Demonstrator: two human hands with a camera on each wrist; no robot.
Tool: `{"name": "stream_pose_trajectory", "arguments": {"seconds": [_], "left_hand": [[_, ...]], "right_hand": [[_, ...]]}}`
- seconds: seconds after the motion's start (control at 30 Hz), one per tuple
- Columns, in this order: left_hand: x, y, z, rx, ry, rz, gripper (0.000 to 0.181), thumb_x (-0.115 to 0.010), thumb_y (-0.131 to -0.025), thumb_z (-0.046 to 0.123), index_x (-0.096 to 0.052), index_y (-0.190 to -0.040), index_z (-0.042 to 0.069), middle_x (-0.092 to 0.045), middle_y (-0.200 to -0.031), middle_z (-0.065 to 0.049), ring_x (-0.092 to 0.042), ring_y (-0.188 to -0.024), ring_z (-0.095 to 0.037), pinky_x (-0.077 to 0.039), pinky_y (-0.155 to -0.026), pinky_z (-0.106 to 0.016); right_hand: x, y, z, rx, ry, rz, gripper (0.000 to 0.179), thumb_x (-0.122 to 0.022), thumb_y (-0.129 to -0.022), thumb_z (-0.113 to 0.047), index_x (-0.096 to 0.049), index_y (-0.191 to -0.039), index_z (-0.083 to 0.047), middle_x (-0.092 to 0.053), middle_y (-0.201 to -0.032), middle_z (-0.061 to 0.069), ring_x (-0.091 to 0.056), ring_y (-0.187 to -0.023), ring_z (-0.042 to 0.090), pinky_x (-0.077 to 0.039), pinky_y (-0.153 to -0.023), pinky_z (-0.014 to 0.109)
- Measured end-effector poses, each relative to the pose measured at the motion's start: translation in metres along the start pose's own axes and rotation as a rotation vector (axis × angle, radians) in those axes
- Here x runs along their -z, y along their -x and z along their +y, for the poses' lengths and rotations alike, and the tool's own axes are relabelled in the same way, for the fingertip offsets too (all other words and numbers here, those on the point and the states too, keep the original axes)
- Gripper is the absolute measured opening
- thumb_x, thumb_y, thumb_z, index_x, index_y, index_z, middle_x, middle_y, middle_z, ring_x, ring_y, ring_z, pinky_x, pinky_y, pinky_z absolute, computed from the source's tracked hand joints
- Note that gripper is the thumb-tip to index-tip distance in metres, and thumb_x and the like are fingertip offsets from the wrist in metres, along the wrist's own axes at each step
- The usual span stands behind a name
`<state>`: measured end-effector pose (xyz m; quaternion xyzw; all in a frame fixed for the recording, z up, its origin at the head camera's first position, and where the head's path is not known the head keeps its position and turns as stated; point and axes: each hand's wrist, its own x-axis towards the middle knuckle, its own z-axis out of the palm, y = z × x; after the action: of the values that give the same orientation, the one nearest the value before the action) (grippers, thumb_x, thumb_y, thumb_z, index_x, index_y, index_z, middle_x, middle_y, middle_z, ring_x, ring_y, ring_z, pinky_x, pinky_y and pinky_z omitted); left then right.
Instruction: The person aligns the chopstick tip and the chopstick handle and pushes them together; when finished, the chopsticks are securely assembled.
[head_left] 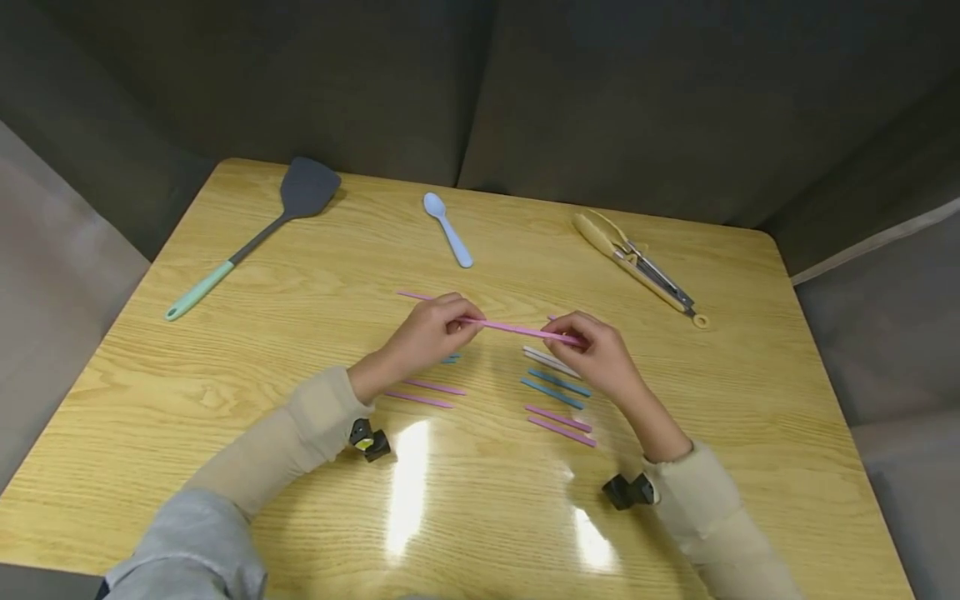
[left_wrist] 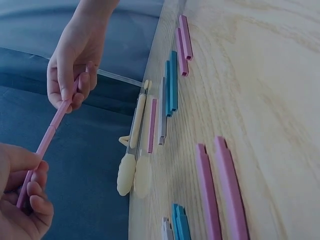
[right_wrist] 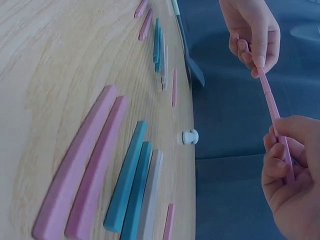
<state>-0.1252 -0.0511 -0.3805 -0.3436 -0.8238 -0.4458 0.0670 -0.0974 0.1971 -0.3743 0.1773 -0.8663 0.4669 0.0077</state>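
My left hand [head_left: 433,337] and right hand [head_left: 600,354] each pinch a pink chopstick half. The two halves meet end to end as one pink chopstick [head_left: 517,329] above the table, with a seam visible between the hands. Beneath the right hand lie white chopstick halves [head_left: 551,361], blue chopstick halves [head_left: 555,393] and pink chopstick halves [head_left: 561,431]. Under and beside the left hand are slimmer pink chopstick pieces [head_left: 423,401] and blue ones [head_left: 451,359], partly covered by the hand. In the left wrist view, whitish pieces [left_wrist: 166,230] lie beside the blue.
At the back left of the wooden table [head_left: 300,450] lies a spatula [head_left: 309,187] with a mint handle. A light blue spoon [head_left: 448,231] is at the back middle, yellow-tipped tongs [head_left: 637,262] at the back right. Dark curtains [head_left: 600,100] stand behind the table.
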Motion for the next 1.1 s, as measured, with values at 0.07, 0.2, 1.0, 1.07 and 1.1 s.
{"name": "stream_pose_trajectory", "arguments": {"seconds": [0.07,0.2,1.0,1.07,1.1], "left_hand": [[-0.001,-0.001,0.001,-0.005,0.009,0.018,0.007,-0.061,-0.084,0.006,-0.066,-0.085,0.002,-0.058,-0.074,-0.002,-0.044,-0.06,-0.008,-0.039,-0.053,-0.019],[-0.003,-0.002,0.004,-0.032,0.014,0.045,0.006,-0.062,-0.083,0.005,-0.066,-0.084,0.001,-0.056,-0.071,-0.003,-0.043,-0.059,-0.009,-0.037,-0.051,-0.019],[-0.009,0.007,0.001,-0.068,0.023,0.08,0.007,-0.058,-0.085,0.003,-0.063,-0.086,-0.001,-0.056,-0.074,-0.004,-0.042,-0.058,-0.008,-0.037,-0.051,-0.02],[-0.008,0.008,-0.001,-0.056,0.012,0.058,0.008,-0.057,-0.086,0.004,-0.064,-0.088,0.0,-0.056,-0.074,-0.003,-0.043,-0.059,-0.008,-0.038,-0.052,-0.021],[-0.008,0.008,-0.001,-0.052,-0.003,0.046,0.008,-0.057,-0.086,0.004,-0.064,-0.088,0.001,-0.057,-0.075,-0.002,-0.044,-0.06,-0.008,-0.04,-0.055,-0.022]], "right_hand": [[-0.001,0.0,-0.001,0.003,-0.007,0.012,0.01,-0.062,-0.083,-0.004,-0.064,-0.092,-0.002,-0.062,-0.097,0.015,-0.052,-0.069,0.008,-0.04,-0.052,0.019],[-0.001,0.002,-0.005,0.004,-0.011,0.043,0.009,-0.062,-0.082,-0.001,-0.064,-0.09,0.0,-0.062,-0.094,0.015,-0.049,-0.066,0.006,-0.037,-0.05,0.018],[-0.002,-0.004,-0.01,0.121,0.001,0.017,0.008,-0.063,-0.08,0.003,-0.065,-0.087,0.0,-0.061,-0.084,0.011,-0.046,-0.063,0.008,-0.04,-0.053,0.018],[-0.004,-0.003,-0.008,0.114,0.014,0.01,0.008,-0.063,-0.08,0.001,-0.065,-0.088,-0.002,-0.06,-0.083,0.008,-0.045,-0.062,0.009,-0.041,-0.053,0.019],[-0.004,-0.003,-0.008,0.11,0.02,0.008,0.008,-0.063,-0.08,0.001,-0.065,-0.088,-0.002,-0.06,-0.081,0.007,-0.044,-0.061,0.009,-0.04,-0.052,0.02]]}}
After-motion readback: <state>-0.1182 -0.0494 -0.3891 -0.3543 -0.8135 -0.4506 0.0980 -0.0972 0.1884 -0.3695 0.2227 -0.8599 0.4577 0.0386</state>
